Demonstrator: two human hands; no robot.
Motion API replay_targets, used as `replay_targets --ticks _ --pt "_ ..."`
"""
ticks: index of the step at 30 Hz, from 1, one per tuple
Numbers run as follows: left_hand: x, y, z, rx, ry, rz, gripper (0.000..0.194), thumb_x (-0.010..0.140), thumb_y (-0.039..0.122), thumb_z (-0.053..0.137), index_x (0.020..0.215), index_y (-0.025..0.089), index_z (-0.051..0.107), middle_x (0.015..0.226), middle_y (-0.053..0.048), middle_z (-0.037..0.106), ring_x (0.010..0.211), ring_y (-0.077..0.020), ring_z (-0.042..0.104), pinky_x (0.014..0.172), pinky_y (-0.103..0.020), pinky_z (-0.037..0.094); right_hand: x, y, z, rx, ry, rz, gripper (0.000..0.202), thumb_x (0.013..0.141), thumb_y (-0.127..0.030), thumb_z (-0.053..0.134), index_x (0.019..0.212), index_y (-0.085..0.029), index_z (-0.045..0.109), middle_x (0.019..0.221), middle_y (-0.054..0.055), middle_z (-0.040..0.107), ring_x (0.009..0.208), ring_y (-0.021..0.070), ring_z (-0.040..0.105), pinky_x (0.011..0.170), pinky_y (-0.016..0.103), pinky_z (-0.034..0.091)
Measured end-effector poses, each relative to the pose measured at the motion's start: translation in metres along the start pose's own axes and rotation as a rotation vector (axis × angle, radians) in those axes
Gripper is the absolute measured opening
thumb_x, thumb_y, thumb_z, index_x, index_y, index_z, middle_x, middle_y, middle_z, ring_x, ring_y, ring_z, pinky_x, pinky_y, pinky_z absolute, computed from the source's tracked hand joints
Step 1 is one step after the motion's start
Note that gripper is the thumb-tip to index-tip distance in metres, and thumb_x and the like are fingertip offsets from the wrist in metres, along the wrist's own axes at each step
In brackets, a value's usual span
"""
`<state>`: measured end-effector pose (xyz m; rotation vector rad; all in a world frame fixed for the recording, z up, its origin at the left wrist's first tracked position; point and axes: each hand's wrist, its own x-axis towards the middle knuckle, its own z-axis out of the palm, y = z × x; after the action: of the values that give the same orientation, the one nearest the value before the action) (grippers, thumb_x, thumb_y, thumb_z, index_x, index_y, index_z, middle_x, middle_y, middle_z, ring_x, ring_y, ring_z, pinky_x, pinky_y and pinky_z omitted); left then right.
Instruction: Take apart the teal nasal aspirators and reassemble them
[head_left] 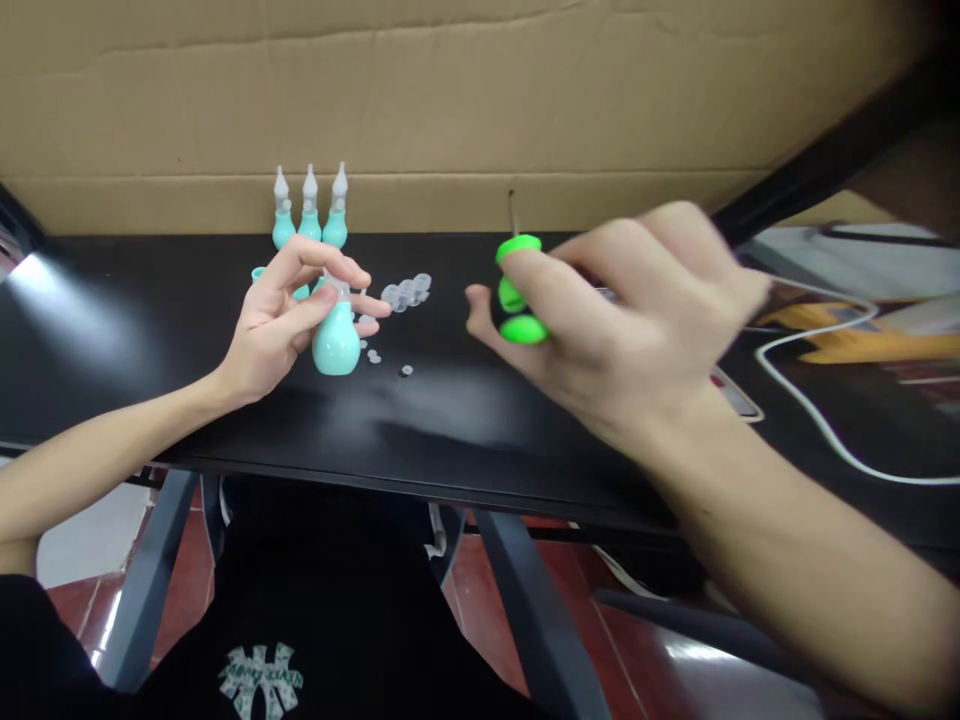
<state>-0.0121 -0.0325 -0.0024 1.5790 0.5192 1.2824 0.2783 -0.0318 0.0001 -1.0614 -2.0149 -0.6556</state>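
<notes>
My left hand (266, 335) is closed around the top of a mint-green nasal aspirator bulb (336, 345), held upright above the black table with its translucent neck between thumb and fingers. In my right hand (630, 300), raised over the table, is a screwdriver (519, 245) with a green and black handle, its thin shaft pointing up and away. Three nasal aspirators (310, 222) with clear pointed tips stand in a row at the back. Another mint-green piece (259, 272) is mostly hidden behind my left hand. Several clear plastic caps (405, 293) and small translucent discs (373, 356) lie between my hands.
A cardboard sheet (435, 110) rises behind the black table (465, 430). On the right are a white cable (817, 420), a yellow packet (847, 335) and a phone-like object (739, 395), partly hidden by my right wrist. A dark bar (817, 150) slants across the upper right.
</notes>
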Motion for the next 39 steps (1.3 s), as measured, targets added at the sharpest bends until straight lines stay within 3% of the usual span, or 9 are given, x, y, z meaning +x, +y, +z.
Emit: replay_targets --ticks 2,4,6,13,20,24,30,36,39 --pt "0.0 0.002 0.0 0.004 -0.015 -0.005 0.033 0.1 0.051 0.082 0.11 0.023 0.066 0.125 -0.003 0.073 0.106 -0.0267 0.085 0.089 -0.046 0.078 0.005 0.001 0.008 -0.198 -0.044 -0.048 0.018 0.105 -0.037 0.063 0.102 -0.024 0.074 0.088 0.01 0.072 0.082 0.0261 0.065 0.055 0.033 0.032" --pt "0.001 0.002 0.0 0.006 -0.024 0.011 0.033 0.1 0.051 0.082 0.109 0.024 0.065 0.129 -0.004 0.075 0.105 -0.027 0.086 0.083 -0.044 0.078 0.006 0.003 0.018 -0.249 -0.15 -0.046 0.018 0.105 -0.034 0.059 0.105 -0.023 0.074 0.097 0.013 0.073 0.091 0.029 0.067 0.055 0.032 0.033" --pt "0.001 0.002 -0.002 0.012 -0.022 0.022 0.032 0.1 0.051 0.082 0.108 0.024 0.065 0.131 -0.005 0.076 0.107 -0.0278 0.085 0.079 -0.041 0.078 0.004 0.006 0.028 -0.201 -0.24 -0.008 0.019 0.104 -0.034 0.059 0.109 -0.022 0.074 0.104 0.016 0.073 0.099 0.0318 0.067 0.057 0.031 0.039" --pt "0.003 0.0 -0.007 0.049 -0.01 0.034 0.031 0.099 0.048 0.084 0.108 0.024 0.066 0.136 -0.006 0.076 0.11 -0.0278 0.085 0.079 -0.038 0.078 0.0 0.016 0.045 -0.168 -0.369 0.058 0.026 0.101 -0.029 0.057 0.116 -0.021 0.077 0.114 0.018 0.072 0.108 0.0361 0.064 0.068 0.036 0.051" --pt "0.006 -0.003 -0.008 0.056 -0.021 0.054 0.031 0.101 0.048 0.082 0.107 0.023 0.064 0.139 -0.006 0.075 0.102 -0.0233 0.085 0.075 -0.032 0.075 -0.006 0.038 0.06 0.01 -0.495 0.175 0.049 0.092 -0.019 0.053 0.134 -0.019 0.079 0.132 0.02 0.068 0.099 0.0336 0.068 0.086 0.052 0.061" --pt "0.007 -0.008 -0.013 0.065 -0.042 0.063 0.031 0.102 0.049 0.081 0.111 0.025 0.063 0.139 -0.005 0.076 0.105 -0.0218 0.084 0.079 -0.031 0.074 -0.009 0.057 0.077 0.074 -0.526 0.202 0.056 0.085 -0.015 0.054 0.134 -0.019 0.081 0.135 0.019 0.069 0.101 0.0327 0.071 0.095 0.053 0.064" --pt "0.013 -0.024 -0.022 0.09 -0.079 0.118 0.038 0.102 0.058 0.08 0.11 0.027 0.061 0.122 -0.005 0.08 0.131 -0.0322 0.073 0.094 -0.041 0.071 -0.012 0.08 0.092 0.095 -0.568 0.197 0.062 0.079 -0.017 0.057 0.136 -0.024 0.08 0.14 0.015 0.071 0.11 0.0332 0.071 0.102 0.053 0.064" --pt "0.012 -0.029 -0.023 0.126 -0.065 0.089 0.04 0.103 0.059 0.078 0.111 0.026 0.056 0.121 -0.004 0.079 0.101 -0.021 0.076 0.087 -0.035 0.069 -0.01 0.082 0.083 0.025 -0.65 0.196 0.076 0.075 -0.011 0.059 0.149 -0.022 0.074 0.148 0.016 0.069 0.112 0.0344 0.075 0.103 0.052 0.064" --pt "0.008 -0.024 -0.018 0.125 -0.073 0.043 0.033 0.107 0.056 0.074 0.112 0.027 0.057 0.121 -0.005 0.077 0.079 -0.0135 0.071 0.074 -0.033 0.068 -0.003 0.073 0.07 0.051 -0.608 0.205 0.075 0.079 -0.01 0.057 0.152 -0.018 0.072 0.152 0.019 0.067 0.12 0.0382 0.075 0.102 0.054 0.065"
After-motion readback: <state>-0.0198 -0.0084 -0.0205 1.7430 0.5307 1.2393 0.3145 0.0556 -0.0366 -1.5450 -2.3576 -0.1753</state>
